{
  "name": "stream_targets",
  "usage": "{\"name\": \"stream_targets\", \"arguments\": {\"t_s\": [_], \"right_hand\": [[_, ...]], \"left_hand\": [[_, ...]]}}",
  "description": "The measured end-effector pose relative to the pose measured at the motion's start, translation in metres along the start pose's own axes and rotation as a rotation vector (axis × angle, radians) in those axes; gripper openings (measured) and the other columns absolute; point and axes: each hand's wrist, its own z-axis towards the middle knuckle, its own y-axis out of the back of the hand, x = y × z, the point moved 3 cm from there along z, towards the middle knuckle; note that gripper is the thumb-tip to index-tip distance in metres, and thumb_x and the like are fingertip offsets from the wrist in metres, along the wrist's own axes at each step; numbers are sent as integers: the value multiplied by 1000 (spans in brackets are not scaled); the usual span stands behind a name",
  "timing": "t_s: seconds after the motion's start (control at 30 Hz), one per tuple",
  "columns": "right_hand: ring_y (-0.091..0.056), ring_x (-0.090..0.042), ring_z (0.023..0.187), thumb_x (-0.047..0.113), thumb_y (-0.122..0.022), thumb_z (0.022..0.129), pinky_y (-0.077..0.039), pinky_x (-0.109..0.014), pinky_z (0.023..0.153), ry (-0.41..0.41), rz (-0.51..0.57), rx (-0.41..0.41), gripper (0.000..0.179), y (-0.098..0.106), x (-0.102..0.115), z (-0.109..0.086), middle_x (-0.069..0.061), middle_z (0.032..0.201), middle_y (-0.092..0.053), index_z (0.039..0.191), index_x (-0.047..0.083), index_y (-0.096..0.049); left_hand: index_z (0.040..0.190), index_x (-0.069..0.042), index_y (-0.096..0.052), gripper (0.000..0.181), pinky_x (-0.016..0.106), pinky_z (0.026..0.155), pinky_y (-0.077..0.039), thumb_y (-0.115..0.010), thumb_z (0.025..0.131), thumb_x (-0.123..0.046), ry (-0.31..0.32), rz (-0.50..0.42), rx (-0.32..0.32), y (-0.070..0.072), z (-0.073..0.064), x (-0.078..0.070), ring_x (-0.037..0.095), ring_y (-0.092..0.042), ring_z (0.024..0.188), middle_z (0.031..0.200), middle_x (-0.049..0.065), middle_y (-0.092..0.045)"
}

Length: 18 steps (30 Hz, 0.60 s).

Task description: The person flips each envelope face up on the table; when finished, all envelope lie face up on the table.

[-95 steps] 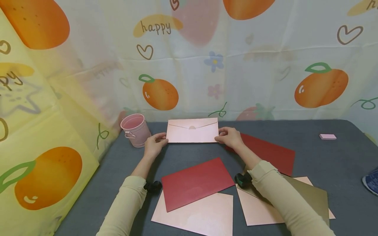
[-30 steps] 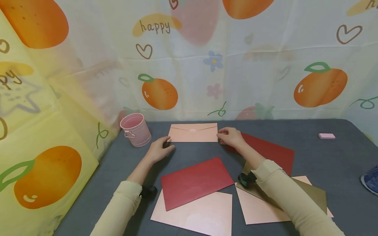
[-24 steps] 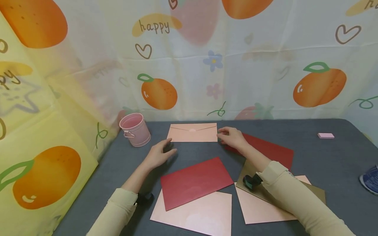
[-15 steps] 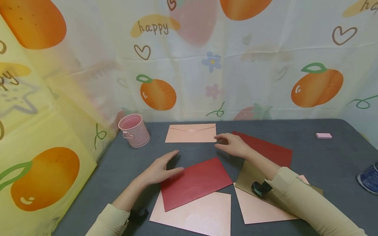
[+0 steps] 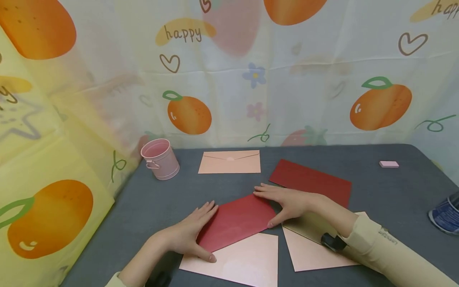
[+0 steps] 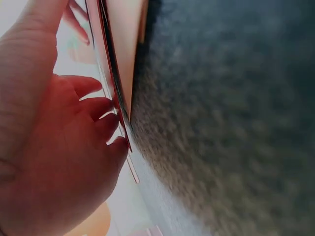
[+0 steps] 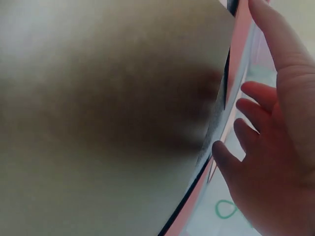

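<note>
A flat red envelope (image 5: 238,221) lies tilted across a pale pink envelope (image 5: 251,259) at the table's front middle. My left hand (image 5: 190,233) lies at its left end, fingers spread along the edge and thumb over the pale pink one. At the right end is my right hand (image 5: 292,201), with its fingers at the top corner and its thumb at the lower right. Both wrist views show the fingers extended beside the red edge, not curled round it. Farther back, a pink envelope (image 5: 229,162) with its flap folded down lies flat.
A pink bucket (image 5: 165,163) stands at the back left. Another red envelope (image 5: 315,181) lies at right, above an olive-gold envelope (image 5: 308,225) and a pale pink sheet (image 5: 308,255) under my right arm. A small pink block (image 5: 389,164) and a dark blue object (image 5: 446,213) sit far right.
Both hands have left the pink envelope, which was lowered flat at the back. They have come nearer to the front, to the two ends of the red envelope.
</note>
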Motion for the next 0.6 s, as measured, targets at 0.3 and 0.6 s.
{"name": "stream_targets", "arguments": {"t_s": [0.3, 0.6], "right_hand": [[-9, -27, 148, 49, -74, 83, -21, -52, 114, -4, -8, 39, 95, -5, 3, -5, -7, 162, -14, 155, 10, -24], [-11, -23, 148, 49, -74, 83, -21, -50, 115, -24, -16, 36, 94, -6, 3, -6, -2, 162, -14, 155, 13, -27]], "left_hand": [[157, -8, -15, 123, 55, 116, -9, -85, 66, -55, 8, -46, 11, -1, -9, 3, 28, -2, 149, 163, 9, -7], [156, -9, -20, 116, 54, 116, -12, -85, 69, -50, 18, -74, 14, 1, -10, 4, 26, -4, 149, 163, 6, -10]]}}
